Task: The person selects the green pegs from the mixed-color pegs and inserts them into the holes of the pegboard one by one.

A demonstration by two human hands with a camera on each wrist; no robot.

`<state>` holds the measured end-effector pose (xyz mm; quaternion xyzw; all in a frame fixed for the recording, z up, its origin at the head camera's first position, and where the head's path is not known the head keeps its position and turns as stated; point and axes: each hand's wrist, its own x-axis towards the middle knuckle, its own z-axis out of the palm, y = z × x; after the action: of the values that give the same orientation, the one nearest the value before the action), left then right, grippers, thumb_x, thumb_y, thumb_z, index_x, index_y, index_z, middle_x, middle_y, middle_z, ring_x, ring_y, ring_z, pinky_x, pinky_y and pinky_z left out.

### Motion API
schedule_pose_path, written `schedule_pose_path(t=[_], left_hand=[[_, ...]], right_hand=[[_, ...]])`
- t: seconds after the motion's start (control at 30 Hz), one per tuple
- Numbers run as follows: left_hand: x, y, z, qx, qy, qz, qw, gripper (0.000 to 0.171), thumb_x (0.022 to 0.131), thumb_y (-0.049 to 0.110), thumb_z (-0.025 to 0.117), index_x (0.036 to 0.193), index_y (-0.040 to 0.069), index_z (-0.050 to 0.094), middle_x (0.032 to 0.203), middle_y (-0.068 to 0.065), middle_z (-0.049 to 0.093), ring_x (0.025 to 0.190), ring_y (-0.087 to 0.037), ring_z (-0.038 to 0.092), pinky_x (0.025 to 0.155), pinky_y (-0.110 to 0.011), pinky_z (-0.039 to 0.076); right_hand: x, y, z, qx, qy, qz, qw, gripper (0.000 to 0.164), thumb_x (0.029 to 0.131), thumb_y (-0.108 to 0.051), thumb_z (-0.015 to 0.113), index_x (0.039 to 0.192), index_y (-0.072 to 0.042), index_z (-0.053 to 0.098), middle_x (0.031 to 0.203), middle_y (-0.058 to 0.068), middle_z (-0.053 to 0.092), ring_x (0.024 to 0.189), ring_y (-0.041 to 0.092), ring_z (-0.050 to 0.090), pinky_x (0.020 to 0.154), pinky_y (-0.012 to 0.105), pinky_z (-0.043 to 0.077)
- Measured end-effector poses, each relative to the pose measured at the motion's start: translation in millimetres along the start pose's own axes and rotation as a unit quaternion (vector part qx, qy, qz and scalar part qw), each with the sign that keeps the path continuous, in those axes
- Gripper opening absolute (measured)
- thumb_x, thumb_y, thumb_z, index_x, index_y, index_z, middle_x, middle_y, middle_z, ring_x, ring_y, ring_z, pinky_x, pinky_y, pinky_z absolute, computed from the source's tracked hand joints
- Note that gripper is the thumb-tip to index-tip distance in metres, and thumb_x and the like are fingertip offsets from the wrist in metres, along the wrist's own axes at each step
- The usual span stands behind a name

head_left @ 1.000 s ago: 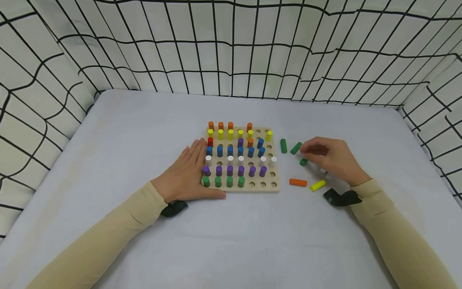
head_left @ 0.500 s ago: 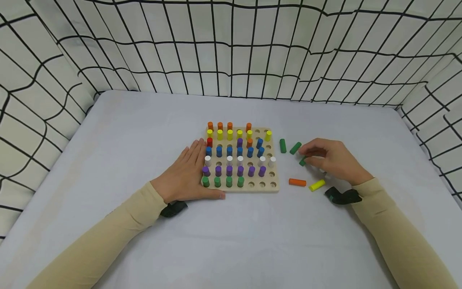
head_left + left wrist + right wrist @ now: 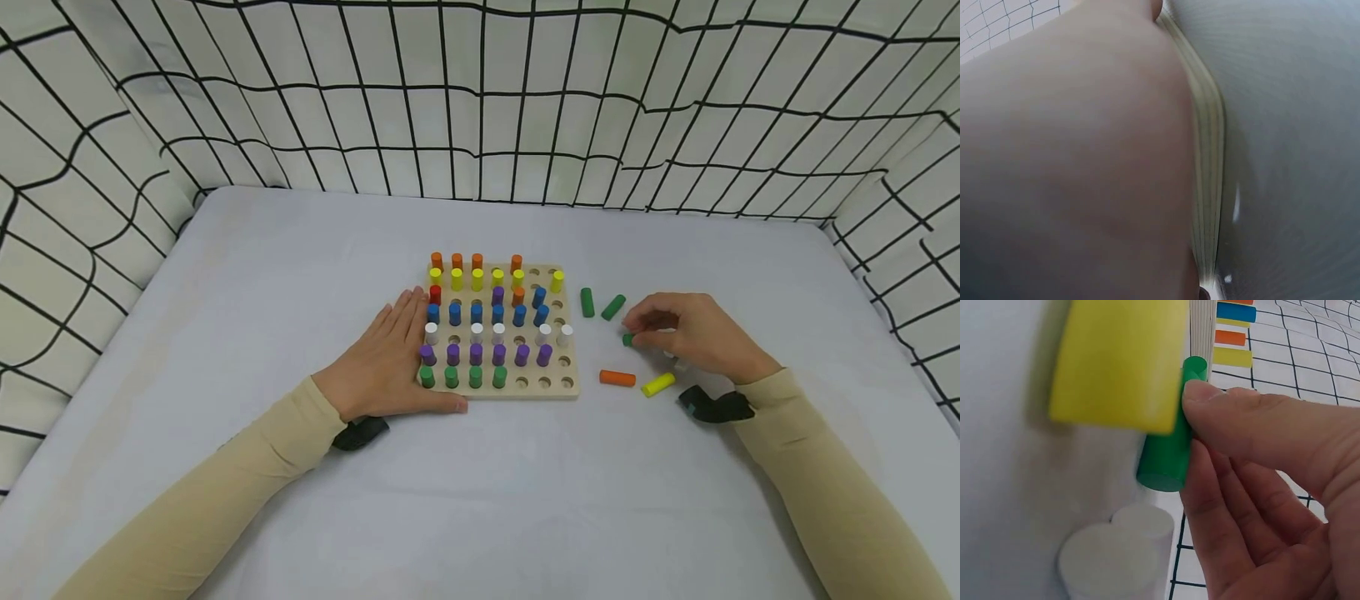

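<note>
A wooden pegboard (image 3: 533, 393) with upright coloured pegs in rows sits mid-table. My left hand (image 3: 386, 358) lies along its left side, fingers straight and thumb at the front edge. In the left wrist view that hand fills much of the picture beside the board's edge (image 3: 1210, 144). Right of the board, my right hand (image 3: 693, 333) pinches a green peg (image 3: 1166, 453) between thumb and fingers. Only one end of that peg shows in the head view, low over the table. Two more green pegs (image 3: 587, 302) lie between the board and this hand.
Nearer the person lie an orange peg (image 3: 617, 378) and a yellow peg (image 3: 658, 384). White pegs (image 3: 1110, 562) stand out below the right hand, mostly hidden from the head. A black wire grid (image 3: 480, 100) encloses the white table at the back and sides.
My right hand has drawn slightly toward the person, and its fingers now cover more of the green peg. The left hand keeps its place on the board.
</note>
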<state>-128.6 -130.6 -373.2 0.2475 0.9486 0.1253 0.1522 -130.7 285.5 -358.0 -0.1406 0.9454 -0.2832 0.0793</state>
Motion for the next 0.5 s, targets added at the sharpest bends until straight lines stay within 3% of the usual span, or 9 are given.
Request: schedule_pose_path(t=[0.5], left_hand=[[0.5,-0.4,0.4,0.004,0.002,-0.001,1.0,0.144,0.073,0.083,0.07,0.165,-0.003,-0.001,0.175,-0.02,-0.005,0.164,-0.041,-0.001,0.134,-0.057,0.008]], right_hand=[[-2.3,-6.1,-1.5,-0.006,-0.035,0.001,0.999,0.028,0.09,-0.011,0.08,0.117,-0.017,0.075,0.11,-0.001,0.076,0.099,0.016,0.066,0.086,0.012,0.053]])
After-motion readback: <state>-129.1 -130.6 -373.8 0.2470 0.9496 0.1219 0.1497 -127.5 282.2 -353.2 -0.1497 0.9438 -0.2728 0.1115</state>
